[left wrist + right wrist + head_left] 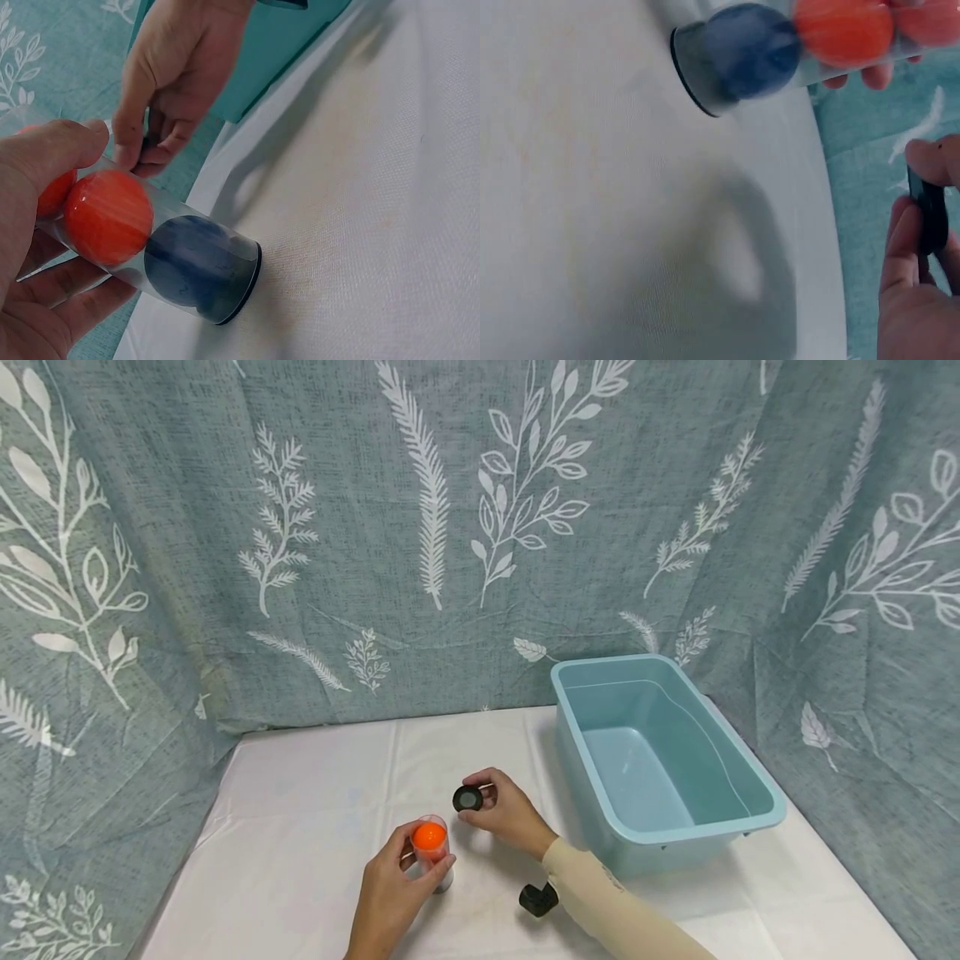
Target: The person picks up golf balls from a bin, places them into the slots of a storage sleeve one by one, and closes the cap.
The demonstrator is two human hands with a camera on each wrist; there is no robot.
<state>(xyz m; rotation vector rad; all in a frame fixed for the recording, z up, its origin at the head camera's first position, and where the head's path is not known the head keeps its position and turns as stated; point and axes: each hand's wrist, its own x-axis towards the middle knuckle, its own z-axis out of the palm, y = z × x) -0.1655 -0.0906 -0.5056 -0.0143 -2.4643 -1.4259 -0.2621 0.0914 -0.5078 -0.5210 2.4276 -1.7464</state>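
My left hand (392, 883) grips a clear plastic tube (442, 858) that stands close over the white table. Inside it, an orange ball (431, 836) sits at the open top, with another orange ball (109, 217) beneath. Lowest in the tube is a dark blue ball (187, 257), above the black-rimmed bottom end. To the right of the tube's mouth, my right hand (504, 810) pinches a round black cap (467, 799) between thumb and fingers. The cap is apart from the tube, its recessed face turned toward the head camera.
A light blue plastic tub (600, 777) stands on the right of the white-covered table (315, 810). A small black object (537, 900) lies beside the right sleeve, which partly hides it. A patterned grey-green curtain (360, 527) surrounds the table.
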